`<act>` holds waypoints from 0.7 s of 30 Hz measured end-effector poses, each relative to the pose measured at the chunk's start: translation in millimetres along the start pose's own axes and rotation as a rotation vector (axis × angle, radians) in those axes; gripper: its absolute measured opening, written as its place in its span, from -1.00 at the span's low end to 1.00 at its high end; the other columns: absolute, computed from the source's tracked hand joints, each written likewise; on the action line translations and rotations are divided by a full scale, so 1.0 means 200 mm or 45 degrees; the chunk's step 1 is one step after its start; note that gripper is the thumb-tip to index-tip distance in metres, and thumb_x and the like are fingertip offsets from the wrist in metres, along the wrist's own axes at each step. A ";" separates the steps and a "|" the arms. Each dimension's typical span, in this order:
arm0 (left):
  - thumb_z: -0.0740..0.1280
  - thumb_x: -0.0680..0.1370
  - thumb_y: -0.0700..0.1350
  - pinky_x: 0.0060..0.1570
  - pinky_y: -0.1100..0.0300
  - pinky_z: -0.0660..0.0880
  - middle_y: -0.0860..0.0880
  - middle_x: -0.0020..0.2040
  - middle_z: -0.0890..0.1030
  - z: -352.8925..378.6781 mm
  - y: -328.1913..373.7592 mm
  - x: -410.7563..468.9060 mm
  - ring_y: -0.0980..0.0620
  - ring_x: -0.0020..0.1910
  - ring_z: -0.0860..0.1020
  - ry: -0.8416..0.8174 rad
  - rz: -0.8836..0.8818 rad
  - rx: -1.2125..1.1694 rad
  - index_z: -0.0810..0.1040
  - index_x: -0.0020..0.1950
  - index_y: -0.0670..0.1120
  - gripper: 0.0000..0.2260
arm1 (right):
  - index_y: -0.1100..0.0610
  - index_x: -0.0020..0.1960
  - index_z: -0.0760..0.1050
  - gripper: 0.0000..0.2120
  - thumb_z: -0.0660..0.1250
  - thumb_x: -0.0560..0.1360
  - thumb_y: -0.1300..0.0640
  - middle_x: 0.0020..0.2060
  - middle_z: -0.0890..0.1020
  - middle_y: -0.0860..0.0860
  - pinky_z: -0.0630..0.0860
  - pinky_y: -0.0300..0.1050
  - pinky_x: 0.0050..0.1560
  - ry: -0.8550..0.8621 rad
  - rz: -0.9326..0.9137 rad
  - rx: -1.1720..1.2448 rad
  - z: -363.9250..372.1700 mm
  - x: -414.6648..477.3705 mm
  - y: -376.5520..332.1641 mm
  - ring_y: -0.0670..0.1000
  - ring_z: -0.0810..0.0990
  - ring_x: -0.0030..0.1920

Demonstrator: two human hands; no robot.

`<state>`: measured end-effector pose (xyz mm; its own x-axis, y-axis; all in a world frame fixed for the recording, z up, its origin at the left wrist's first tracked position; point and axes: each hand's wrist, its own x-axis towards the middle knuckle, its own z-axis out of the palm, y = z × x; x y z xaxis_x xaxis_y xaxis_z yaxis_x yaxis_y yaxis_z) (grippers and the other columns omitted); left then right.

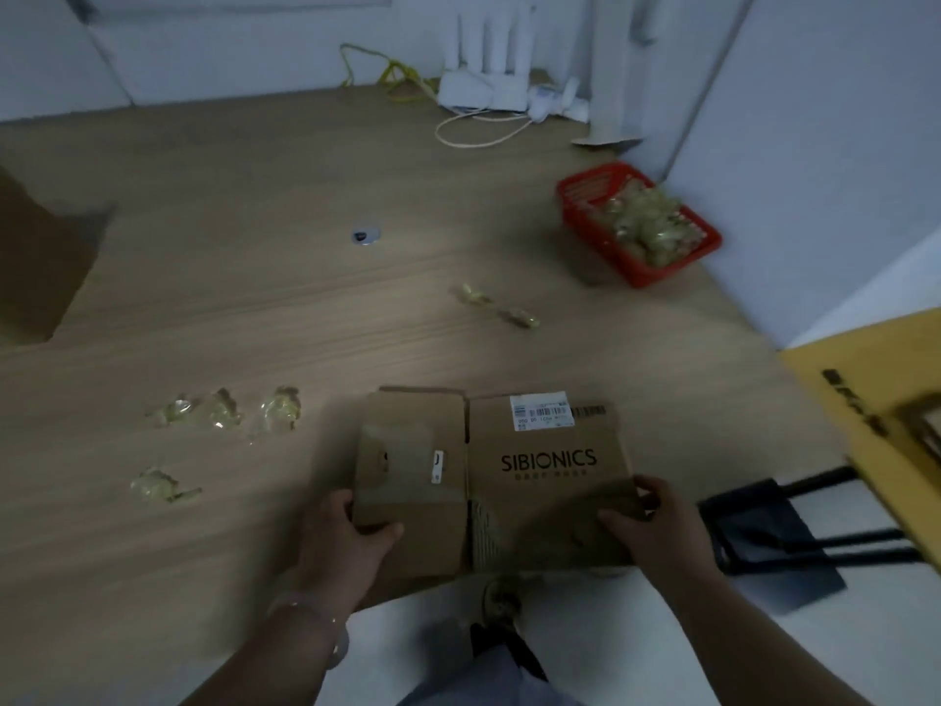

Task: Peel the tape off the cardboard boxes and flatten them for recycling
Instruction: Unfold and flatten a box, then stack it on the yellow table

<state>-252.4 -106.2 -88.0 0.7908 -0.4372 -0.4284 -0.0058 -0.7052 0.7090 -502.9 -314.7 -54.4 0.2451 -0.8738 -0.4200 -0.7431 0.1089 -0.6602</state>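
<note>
Tape wads point(224, 415) litter the worktop point(254, 298), left. Your left grip point(351, 537) clamps the near-left corner of the cardboard box point(509, 481), and your right grip point(657, 532) pinches its near-right edge. The box lies almost flat at the worktop's near edge. Looks like the flattening step. Next: press it fully flat.

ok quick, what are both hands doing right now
left hand: grips the cardboard box at its near left edge
right hand: grips the same box at its near right edge

The single head-worn camera looked forward and down, close over the table point(254, 308) edge, wide-angled.
</note>
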 end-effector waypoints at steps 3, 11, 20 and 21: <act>0.58 0.31 -0.09 -0.04 -0.02 0.57 0.01 -0.03 0.60 0.02 0.11 -0.06 -0.03 -0.04 0.57 -0.043 0.190 0.006 0.44 0.00 0.09 -0.60 | 0.04 0.25 0.46 -0.50 0.54 0.37 0.14 -0.05 0.56 -0.06 0.43 -0.27 -0.31 0.118 0.011 0.161 -0.13 -0.16 0.08 -0.11 0.53 -0.12; 0.60 0.29 -0.14 -0.33 0.40 0.40 0.27 -0.25 0.53 0.27 0.48 -0.34 0.38 -0.29 0.51 -0.214 0.533 -0.006 0.41 -0.21 0.16 -0.61 | -0.16 -0.05 0.44 -0.58 0.54 0.33 0.24 -0.11 0.59 -0.14 0.45 -0.23 -0.26 0.559 0.000 0.451 -0.56 -0.52 0.34 -0.15 0.56 -0.10; 0.54 0.38 -0.15 -0.53 0.36 0.45 0.10 -0.12 0.56 0.90 0.85 -0.81 0.22 -0.37 0.56 -0.513 0.673 -0.114 0.40 0.00 0.07 -0.62 | -0.08 0.13 0.43 -0.59 0.48 0.41 0.23 -0.07 0.58 -0.06 0.53 -0.17 -0.25 0.820 0.043 0.712 -1.15 -0.75 0.90 -0.05 0.62 -0.10; 0.54 0.37 -0.16 -0.47 0.40 0.41 0.14 -0.13 0.53 0.99 0.89 -0.89 0.27 -0.31 0.52 -0.524 0.706 -0.117 0.40 0.03 0.04 -0.61 | -0.08 0.17 0.41 -0.58 0.47 0.42 0.22 -0.07 0.58 -0.07 0.52 -0.20 -0.29 0.831 0.049 0.729 -1.24 -0.76 0.97 -0.05 0.63 -0.11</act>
<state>-515.2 -264.2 4.1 0.3900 -0.9078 -0.1542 -0.2754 -0.2748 0.9212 -838.8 -277.8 34.8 -0.3102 -0.9426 -0.1235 -0.2727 0.2127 -0.9383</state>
